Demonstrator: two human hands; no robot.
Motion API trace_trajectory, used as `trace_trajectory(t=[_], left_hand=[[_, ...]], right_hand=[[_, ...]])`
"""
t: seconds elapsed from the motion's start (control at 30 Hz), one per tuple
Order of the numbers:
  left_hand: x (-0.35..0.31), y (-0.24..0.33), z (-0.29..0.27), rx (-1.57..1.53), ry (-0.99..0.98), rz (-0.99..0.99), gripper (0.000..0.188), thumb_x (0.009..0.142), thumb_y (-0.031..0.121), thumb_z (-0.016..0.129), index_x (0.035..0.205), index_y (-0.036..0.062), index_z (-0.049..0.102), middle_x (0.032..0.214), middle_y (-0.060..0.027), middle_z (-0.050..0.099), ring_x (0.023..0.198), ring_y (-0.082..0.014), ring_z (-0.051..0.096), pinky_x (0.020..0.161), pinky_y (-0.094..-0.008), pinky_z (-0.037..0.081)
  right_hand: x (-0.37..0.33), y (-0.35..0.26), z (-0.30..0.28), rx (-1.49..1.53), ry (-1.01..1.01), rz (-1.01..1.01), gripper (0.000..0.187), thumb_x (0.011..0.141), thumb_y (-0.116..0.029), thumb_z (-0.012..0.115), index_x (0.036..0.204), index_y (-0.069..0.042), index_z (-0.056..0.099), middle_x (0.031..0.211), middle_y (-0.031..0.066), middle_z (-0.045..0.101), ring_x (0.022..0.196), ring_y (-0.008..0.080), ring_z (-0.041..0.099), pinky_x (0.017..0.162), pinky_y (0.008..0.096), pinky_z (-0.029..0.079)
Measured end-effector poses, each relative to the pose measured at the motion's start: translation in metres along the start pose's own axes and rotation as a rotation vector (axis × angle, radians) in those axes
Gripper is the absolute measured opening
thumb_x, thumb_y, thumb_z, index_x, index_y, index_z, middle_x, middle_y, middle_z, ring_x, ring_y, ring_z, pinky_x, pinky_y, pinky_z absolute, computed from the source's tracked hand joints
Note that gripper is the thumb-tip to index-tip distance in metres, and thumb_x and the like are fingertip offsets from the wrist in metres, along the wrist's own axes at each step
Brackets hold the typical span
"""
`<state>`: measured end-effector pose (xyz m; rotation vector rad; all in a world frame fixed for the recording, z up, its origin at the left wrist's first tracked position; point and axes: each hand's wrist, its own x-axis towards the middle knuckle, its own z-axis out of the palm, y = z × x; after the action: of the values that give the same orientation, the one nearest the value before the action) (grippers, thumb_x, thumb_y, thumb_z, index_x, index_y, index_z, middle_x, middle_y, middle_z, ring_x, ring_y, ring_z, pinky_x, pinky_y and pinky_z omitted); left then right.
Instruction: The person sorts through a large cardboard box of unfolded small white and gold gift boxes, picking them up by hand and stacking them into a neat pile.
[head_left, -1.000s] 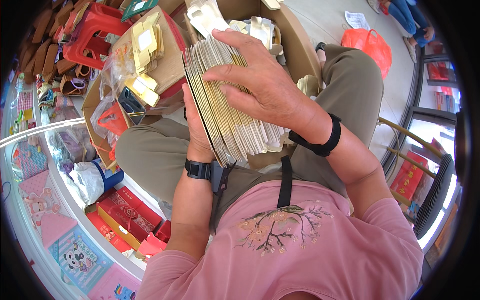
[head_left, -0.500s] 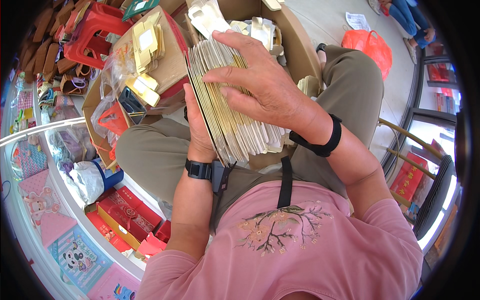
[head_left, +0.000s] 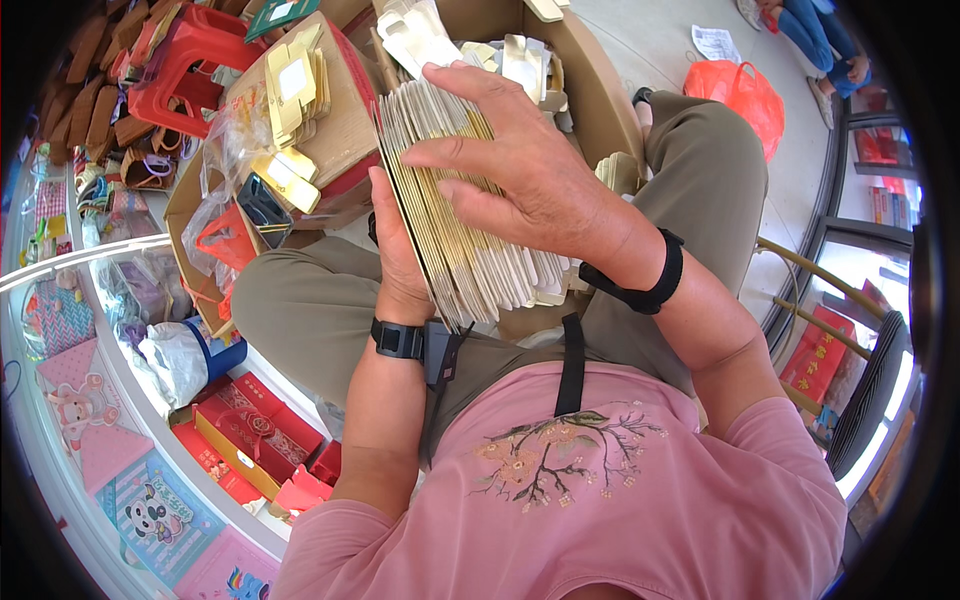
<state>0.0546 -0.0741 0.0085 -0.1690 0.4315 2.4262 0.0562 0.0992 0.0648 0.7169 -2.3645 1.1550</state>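
Note:
A thick stack of flat folded cartons (head_left: 450, 215), gold and white, stands on edge above my lap. My left hand (head_left: 398, 255) grips it from the left side, with the thumb up along the outermost carton. Most of that hand's other fingers are hidden behind the stack. Across the upper edges reaches my right hand (head_left: 530, 160), its fingers spread apart and the fingertips over or against the carton edges. Beyond the stack is a large cardboard box (head_left: 605, 75) with more loose cartons (head_left: 415, 35) in it.
At left, gold cartons (head_left: 290, 90) and a dark phone-like object (head_left: 264, 212) lie on a closed cardboard box (head_left: 345, 130). A red plastic stool (head_left: 165, 80) stands behind. A glass display case (head_left: 140, 400) curves along my left. A red bag (head_left: 735, 95) sits on the floor.
The fingers of my right hand have shifted very slightly along the carton edges. The stack's left edge has tipped a little to the right. Otherwise the scene is the same.

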Motion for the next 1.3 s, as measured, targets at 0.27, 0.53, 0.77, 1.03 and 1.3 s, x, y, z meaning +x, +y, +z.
trace_trajectory(t=[0.27, 0.53, 0.77, 1.03, 1.3], left_hand=[[-0.001, 0.0, 0.002, 0.024, 0.023, 0.024, 0.071, 0.1, 0.064, 0.029, 0.146, 0.0097, 0.04, 0.137, -0.0146, 0.053, 0.122, -0.028, 0.057, 0.102, -0.043, 0.05], [0.001, -0.002, 0.009, 0.085, 0.038, 0.039, 0.072, 0.1, 0.064, 0.029, 0.146, 0.0097, 0.039, 0.137, -0.014, 0.053, 0.122, -0.028, 0.057, 0.103, -0.0429, 0.049], [-0.003, 0.0, 0.005, 0.159, 0.048, 0.075, 0.072, 0.1, 0.064, 0.031, 0.146, 0.0093, 0.039, 0.14, -0.0127, 0.052, 0.125, -0.0266, 0.054, 0.104, -0.0419, 0.048], [-0.006, 0.005, -0.005, 0.017, 0.061, 0.059, 0.076, 0.098, 0.066, 0.037, 0.146, 0.0076, 0.039, 0.141, -0.0171, 0.05, 0.126, -0.0316, 0.054, 0.108, -0.0477, 0.044], [-0.02, 0.022, -0.007, -0.125, 0.031, 0.159, 0.07, 0.1, 0.06, 0.039, 0.144, 0.006, 0.044, 0.138, -0.0136, 0.055, 0.123, -0.028, 0.057, 0.106, -0.0445, 0.045]], right_hand=[[0.0, 0.0, 0.002, -0.011, -0.005, 0.003, 0.037, 0.077, -0.01, 0.065, 0.114, -0.014, 0.071, 0.147, 0.0219, 0.041, 0.136, 0.0422, 0.039, 0.113, 0.0483, 0.032], [0.0, 0.0, -0.002, -0.019, -0.019, -0.006, 0.036, 0.079, -0.014, 0.068, 0.114, -0.014, 0.071, 0.148, 0.0217, 0.04, 0.136, 0.0417, 0.038, 0.113, 0.0481, 0.032], [0.002, 0.001, 0.0, 0.048, 0.015, 0.123, 0.047, 0.082, -0.015, 0.069, 0.129, -0.011, 0.061, 0.148, 0.0243, 0.038, 0.137, 0.0405, 0.038, 0.112, 0.0436, 0.033], [0.033, -0.007, 0.006, 0.103, -0.131, 0.106, 0.054, 0.093, -0.03, 0.063, 0.137, -0.003, 0.048, 0.147, 0.0249, 0.039, 0.137, 0.0377, 0.039, 0.112, 0.0419, 0.032], [0.101, 0.02, 0.031, 0.487, -0.188, 0.431, 0.045, 0.101, -0.033, 0.056, 0.131, 0.0, 0.049, 0.13, 0.0105, 0.055, 0.123, 0.0174, 0.052, 0.102, 0.0316, 0.041]])
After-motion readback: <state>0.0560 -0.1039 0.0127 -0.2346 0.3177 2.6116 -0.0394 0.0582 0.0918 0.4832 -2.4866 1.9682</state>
